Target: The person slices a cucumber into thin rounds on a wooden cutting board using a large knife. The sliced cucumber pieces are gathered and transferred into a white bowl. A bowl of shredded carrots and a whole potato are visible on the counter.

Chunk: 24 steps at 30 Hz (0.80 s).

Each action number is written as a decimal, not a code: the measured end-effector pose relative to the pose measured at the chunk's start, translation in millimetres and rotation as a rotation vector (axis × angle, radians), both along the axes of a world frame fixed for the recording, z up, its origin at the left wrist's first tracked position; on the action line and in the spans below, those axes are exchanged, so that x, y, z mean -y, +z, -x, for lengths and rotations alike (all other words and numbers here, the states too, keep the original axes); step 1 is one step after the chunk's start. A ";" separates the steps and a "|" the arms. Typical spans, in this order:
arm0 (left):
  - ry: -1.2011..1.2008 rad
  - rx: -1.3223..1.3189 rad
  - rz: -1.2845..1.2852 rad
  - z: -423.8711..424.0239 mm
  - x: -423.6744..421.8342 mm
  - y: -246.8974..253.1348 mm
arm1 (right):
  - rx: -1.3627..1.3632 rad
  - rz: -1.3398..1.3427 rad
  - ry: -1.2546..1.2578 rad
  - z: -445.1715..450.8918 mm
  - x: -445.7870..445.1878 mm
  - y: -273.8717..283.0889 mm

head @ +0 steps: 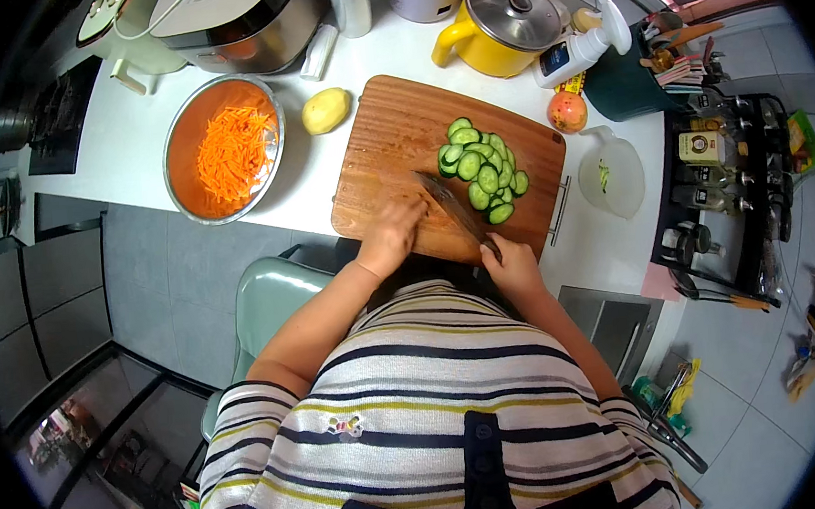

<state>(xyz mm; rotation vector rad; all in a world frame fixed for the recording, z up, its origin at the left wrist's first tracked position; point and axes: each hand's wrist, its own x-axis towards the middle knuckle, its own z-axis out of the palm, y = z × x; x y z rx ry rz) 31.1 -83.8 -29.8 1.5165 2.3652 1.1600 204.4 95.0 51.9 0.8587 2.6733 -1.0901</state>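
My right hand [511, 264] grips the handle of a kitchen knife [452, 206], whose blade lies slantwise over the wooden cutting board [384, 141]. On the board's left front part is my left hand [395, 230], fingers bent; whether anything is under them cannot be told. A heap of cucumber slices [484, 166] sits on the board, right of the blade. Beyond the board's left edge, a peeled potato [326, 111] rests on the white counter. Further left stands a metal bowl [280, 132] with shredded carrot [231, 153] in it.
Behind the board stand a yellow electric pot [498, 39] with a glass lid and a white spray bottle [575, 55]. A reddish round fruit [568, 112] and a translucent plastic bowl [627, 172] are to the right. A rice cooker [247, 44] stands at the back left; a green chair [267, 294] is below.
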 end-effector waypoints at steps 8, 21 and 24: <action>0.012 0.162 0.033 65.8 -92.8 32.4 | 0.068 -0.066 0.073 -33.8 -7.3 2.3; 0.193 0.152 -0.073 106.1 -67.4 53.0 | 0.189 -0.077 0.134 -5.3 -0.1 14.5; 0.176 0.071 0.013 97.9 -28.4 48.7 | 0.184 -0.094 0.089 6.2 -5.8 14.4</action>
